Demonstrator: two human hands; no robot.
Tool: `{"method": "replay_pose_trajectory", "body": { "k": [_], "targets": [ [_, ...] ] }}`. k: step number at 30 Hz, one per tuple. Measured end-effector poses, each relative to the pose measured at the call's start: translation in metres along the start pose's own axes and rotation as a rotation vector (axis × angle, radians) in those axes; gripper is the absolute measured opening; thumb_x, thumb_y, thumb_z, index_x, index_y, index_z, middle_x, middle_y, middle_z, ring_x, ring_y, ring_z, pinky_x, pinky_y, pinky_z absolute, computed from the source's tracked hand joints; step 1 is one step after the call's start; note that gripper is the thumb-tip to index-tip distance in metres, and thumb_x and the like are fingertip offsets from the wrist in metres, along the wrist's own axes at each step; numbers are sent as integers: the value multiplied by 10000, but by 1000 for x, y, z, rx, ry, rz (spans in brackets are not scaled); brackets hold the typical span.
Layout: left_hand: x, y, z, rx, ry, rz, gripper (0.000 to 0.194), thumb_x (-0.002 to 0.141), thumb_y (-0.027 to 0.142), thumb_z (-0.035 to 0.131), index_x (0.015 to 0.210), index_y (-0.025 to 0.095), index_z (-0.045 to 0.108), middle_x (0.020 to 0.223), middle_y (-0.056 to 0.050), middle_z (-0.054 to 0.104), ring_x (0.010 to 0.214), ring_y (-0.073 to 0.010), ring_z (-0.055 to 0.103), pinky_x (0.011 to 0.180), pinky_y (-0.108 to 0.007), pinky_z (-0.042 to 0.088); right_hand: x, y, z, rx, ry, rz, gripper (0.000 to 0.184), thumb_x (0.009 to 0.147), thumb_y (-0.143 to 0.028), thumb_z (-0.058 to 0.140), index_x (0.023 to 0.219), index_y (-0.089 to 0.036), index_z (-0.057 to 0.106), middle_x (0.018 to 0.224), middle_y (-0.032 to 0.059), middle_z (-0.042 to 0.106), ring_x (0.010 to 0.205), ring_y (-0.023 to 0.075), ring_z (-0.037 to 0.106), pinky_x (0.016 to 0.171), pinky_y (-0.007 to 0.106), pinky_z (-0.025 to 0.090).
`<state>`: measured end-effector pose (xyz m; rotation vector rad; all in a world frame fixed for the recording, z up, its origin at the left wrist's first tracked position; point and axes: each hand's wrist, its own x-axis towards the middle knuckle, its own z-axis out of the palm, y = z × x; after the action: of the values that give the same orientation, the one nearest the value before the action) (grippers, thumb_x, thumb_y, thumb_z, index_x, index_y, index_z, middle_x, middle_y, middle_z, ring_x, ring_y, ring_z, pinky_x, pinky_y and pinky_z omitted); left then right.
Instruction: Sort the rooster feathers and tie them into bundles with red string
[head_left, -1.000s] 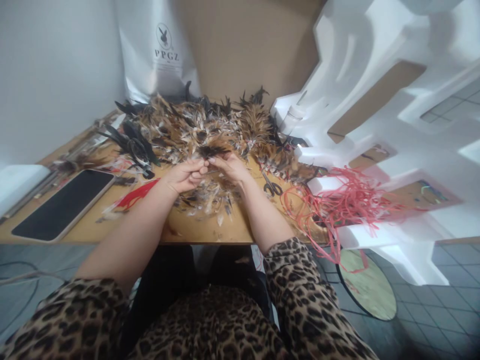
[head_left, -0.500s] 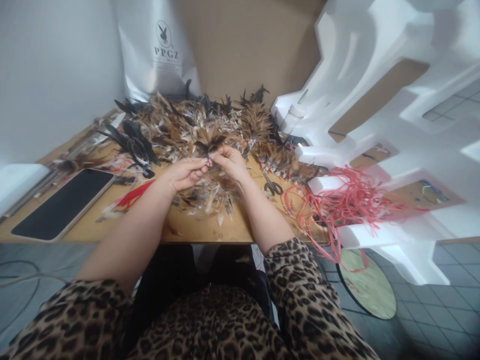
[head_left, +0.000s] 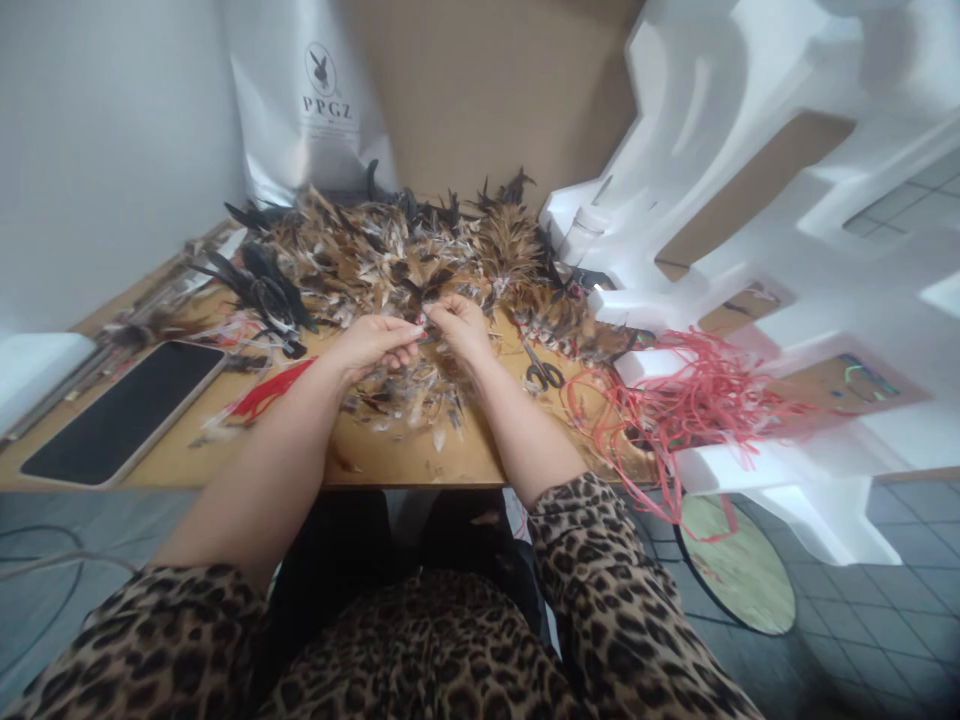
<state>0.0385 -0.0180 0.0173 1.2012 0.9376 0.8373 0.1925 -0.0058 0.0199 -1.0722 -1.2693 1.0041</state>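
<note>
Pinching at the base of a small feather bunch (head_left: 412, 292), R hand (head_left: 459, 325) has thumb & forefinger closed on its stems. L hand (head_left: 375, 345) comes in from the other side, thumb & index tips pressed tog. right by the stems, other fingers curled under; a tiny reddish bit shows btwn the hands, too small to ID, so can't tell exactly what the L tips grip. Bunch is up btwn both hands, mid-table, tips pointing away from the person, in front of the big brown feather pile (head_left: 360, 240).

Loose bits of fluff (head_left: 427, 395) lie on the table (head_left: 420, 460) under the hands. Scissors (head_left: 545, 375) just R of the R forearm, handles toward the table's near edge; beyond them, a tangle of red ribbon (head_left: 697, 390) over white foam (head_left: 780, 465). L side: black feathers (head_left: 266, 285), a red strip (head_left: 270, 390) next to the L forearm, & a phone (head_left: 127, 410), dark screen up, nr the front edge. White bag w/ "PPGZ" (head_left: 322, 130) stands at the back, behind the pile.
</note>
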Motion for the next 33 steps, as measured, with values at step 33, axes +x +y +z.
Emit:
{"method": "replay_pose_trajectory", "body": {
  "k": [33],
  "targets": [
    [7,-2,-9,55,206,348,241,663,336,683,684,97,669,600,-54,646,492,-84,559,484,-189,432,-3,8,7,380,-309,560,129,701,-179,683,679,-110,576,504,-36,549,445,31,456,435,137,389]
  ]
}}
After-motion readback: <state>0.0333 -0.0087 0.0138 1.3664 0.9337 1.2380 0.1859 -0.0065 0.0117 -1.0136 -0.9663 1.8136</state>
